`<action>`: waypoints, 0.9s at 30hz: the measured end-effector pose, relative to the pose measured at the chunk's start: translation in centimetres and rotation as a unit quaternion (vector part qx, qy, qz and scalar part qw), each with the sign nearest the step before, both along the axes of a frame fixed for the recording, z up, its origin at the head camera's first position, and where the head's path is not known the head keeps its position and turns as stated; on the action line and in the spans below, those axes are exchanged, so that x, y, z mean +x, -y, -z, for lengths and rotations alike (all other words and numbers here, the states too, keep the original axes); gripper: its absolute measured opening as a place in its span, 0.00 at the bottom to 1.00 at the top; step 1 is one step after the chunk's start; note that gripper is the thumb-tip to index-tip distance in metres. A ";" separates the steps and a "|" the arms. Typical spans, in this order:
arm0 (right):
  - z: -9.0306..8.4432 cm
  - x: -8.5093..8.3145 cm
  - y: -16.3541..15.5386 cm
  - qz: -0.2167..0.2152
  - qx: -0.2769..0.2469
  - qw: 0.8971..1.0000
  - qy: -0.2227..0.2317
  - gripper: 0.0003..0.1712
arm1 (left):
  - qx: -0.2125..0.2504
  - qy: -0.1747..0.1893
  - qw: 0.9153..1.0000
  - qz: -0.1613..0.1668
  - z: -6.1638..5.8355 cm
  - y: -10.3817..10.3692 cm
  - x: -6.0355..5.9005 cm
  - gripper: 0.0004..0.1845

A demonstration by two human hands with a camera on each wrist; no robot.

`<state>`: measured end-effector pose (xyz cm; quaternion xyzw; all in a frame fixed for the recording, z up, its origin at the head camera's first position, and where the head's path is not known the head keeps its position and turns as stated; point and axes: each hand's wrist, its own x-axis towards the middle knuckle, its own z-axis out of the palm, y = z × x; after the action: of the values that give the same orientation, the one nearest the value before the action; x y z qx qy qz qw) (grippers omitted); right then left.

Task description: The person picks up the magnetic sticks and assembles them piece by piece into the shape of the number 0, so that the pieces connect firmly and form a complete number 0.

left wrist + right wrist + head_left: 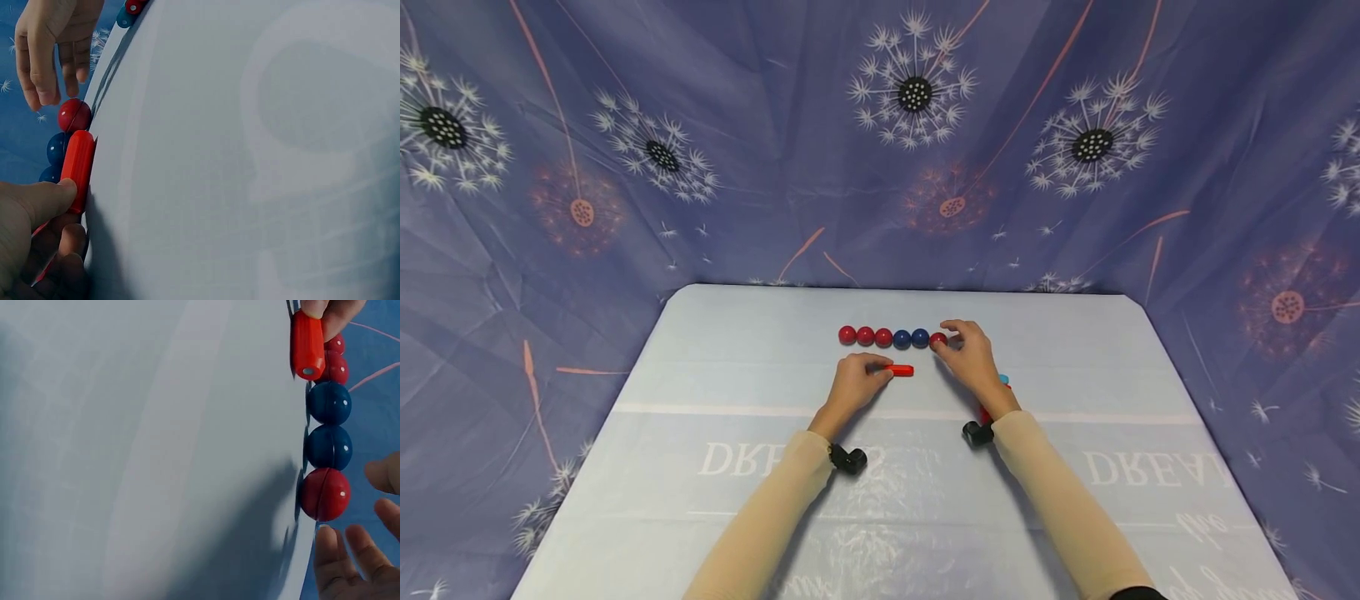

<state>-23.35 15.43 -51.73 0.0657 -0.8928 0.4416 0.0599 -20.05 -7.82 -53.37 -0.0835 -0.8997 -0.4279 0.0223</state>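
Note:
A row of balls lies across the table: three red balls (865, 336) at the left, two blue balls (329, 447), then one red ball (325, 494) at the right end. Between thumb and fingers, my left hand (854, 383) pinches a bright red rod (79, 164) just in front of the row. The rod is ribbed, and a small grey disc shows at its end in the right wrist view. My right hand (967, 354) is around the end red ball, fingers spread and slightly bent. A gap shows between its fingertips and that ball in the right wrist view.
Partly hidden behind my right wrist are more red pieces (985, 414) and a light blue piece (1003, 379). A pale printed cloth covers the table (745, 375). Dandelion-patterned curtain (790, 167) hangs behind and at both sides.

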 end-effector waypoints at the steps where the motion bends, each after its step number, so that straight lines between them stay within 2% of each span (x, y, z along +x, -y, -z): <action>1: 0.1 0.0 0.0 0.002 0.000 1.000 0.006 0.24 | 0.000 0.000 1.000 0.000 0.0 0.0 0.0 0.10; 6: 0.3 -0.1 -0.1 0.007 0.011 1.000 0.026 0.25 | 0.002 -0.001 1.000 0.001 0.2 0.0 -0.1 0.10; 23: 0.9 -0.3 0.1 0.008 0.037 0.999 0.020 0.21 | 0.017 -0.010 1.000 0.004 0.1 0.3 -0.1 0.08; 27: 0.9 -0.3 0.0 0.010 0.041 0.999 0.030 0.20 | 0.018 -0.009 1.000 0.000 0.1 0.3 -0.1 0.08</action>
<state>-23.68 15.42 -52.63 0.0454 -0.9124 0.4054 0.0347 -20.14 -8.13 -53.51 -0.0869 -0.8914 -0.4437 0.0318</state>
